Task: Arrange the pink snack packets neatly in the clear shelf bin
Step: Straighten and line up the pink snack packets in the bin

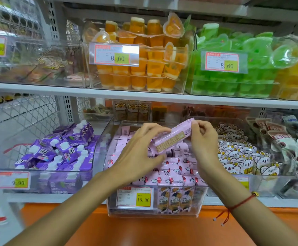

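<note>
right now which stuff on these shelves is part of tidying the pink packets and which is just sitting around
Part of the job:
- pink snack packet, held by the left hand and right hand
- pink packets in the bin
- clear shelf bin

Just sitting there:
- purple drink cartons
- orange jelly cups
- green jelly cups
- white bear packets

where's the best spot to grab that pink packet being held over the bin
By its two short ends, coming in from either side. The pink packet is long, flat and tilted, upper end to the right. The right hand pinches that upper end and the left hand holds the lower one, above the clear bin.
</note>
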`<state>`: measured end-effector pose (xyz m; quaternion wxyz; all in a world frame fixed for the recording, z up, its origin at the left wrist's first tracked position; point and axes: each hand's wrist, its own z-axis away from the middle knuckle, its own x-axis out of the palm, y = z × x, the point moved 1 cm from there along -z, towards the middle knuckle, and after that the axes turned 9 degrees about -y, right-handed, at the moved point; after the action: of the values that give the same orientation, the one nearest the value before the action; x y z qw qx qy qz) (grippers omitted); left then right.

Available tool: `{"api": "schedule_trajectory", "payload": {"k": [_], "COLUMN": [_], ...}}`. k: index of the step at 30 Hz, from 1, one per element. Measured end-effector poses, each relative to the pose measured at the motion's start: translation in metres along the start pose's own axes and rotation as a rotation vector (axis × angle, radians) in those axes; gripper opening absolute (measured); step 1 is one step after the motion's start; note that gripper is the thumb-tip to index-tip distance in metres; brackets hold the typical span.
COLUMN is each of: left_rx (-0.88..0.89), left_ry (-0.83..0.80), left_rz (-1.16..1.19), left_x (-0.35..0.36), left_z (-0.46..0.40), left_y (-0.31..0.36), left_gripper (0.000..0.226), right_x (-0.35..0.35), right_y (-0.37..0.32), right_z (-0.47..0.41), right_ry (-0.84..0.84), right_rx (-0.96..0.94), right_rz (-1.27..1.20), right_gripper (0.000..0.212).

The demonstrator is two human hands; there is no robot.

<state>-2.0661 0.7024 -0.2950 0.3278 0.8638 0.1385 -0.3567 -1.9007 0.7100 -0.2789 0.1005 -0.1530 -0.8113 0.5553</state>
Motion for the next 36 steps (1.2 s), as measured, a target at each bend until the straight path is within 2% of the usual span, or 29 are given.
{"api": "schedule_trajectory", "payload": {"k": [2,4,7,8,10,12,16,18,20,23,24,26,28,30,33,36], "left_rx": [0.021,-0.059,-0.419,-0.545,-0.662,-0.689,-0.689,-0.657,-0.625,-0.584,-0.556,-0.464,-0.357,-0.225,-0.188,-0.22], "left_ry": [0.053,0.085,0.13,0.127,0.09,0.07,0.071,0.049,0.048,0.123,0.125,0.05,-0.123,-0.299,-0.461,-0.467], "left_rz": [0.021,0.174,0.698,0.881,1.065,1.083,0.914,0.825,0.779,0.786,0.659,0.248,-0.081,-0.298,-0.37,-0.358], "left_x": [-0.001,-0.006,-0.013,-0.013,-0.013,-0.011,-0.007,-0.007,-0.008,-0.004,-0.001,0.004,0.01,0.018,0.024,0.023], "left_z": [0.001,0.001,-0.003,-0.005,-0.006,-0.005,-0.003,-0.004,-0.005,-0.007,-0.006,-0.001,0.004,0.007,0.008,0.007], "left_y": [-0.002,-0.006,-0.01,-0.01,-0.011,-0.01,-0.01,-0.007,-0.003,0.0,-0.002,-0.011,-0.018,-0.023,-0.027,-0.03], "left_gripper": [0.048,0.04,0.019,0.02,0.024,0.024,0.034,0.043,0.05,0.051,0.047,0.033,0.033,0.038,0.044,0.043], "right_x": [0.001,0.001,-0.002,-0.003,-0.004,-0.005,-0.002,0.003,0.005,0.0,-0.003,-0.008,-0.012,-0.013,-0.007,0.002], "right_y": [-0.003,-0.006,-0.004,-0.003,-0.003,-0.006,-0.011,-0.008,-0.004,-0.003,-0.003,-0.001,0.004,0.007,0.013,0.019], "right_z": [0.003,0.004,0.004,0.005,0.009,0.013,0.022,0.023,0.022,0.016,0.012,0.005,-0.001,-0.004,-0.006,-0.006], "right_ry": [-0.041,-0.102,-0.201,-0.235,-0.304,-0.344,-0.408,-0.471,-0.528,-0.455,-0.4,-0.31,-0.293,-0.319,-0.363,-0.473], "right_rx": [0.012,0.032,0.093,0.093,0.03,-0.14,-0.606,-0.708,-0.732,-0.658,-0.598,-0.479,-0.389,-0.335,-0.341,-0.296], "right_rz": [-0.038,-0.059,-0.024,-0.01,0.045,0.191,0.702,0.908,0.967,0.813,0.723,0.579,0.465,0.364,0.361,0.401], "right_gripper": [0.012,0.012,0.024,0.027,0.034,0.045,0.059,0.053,0.044,0.032,0.031,0.035,0.044,0.052,0.051,0.034]}}
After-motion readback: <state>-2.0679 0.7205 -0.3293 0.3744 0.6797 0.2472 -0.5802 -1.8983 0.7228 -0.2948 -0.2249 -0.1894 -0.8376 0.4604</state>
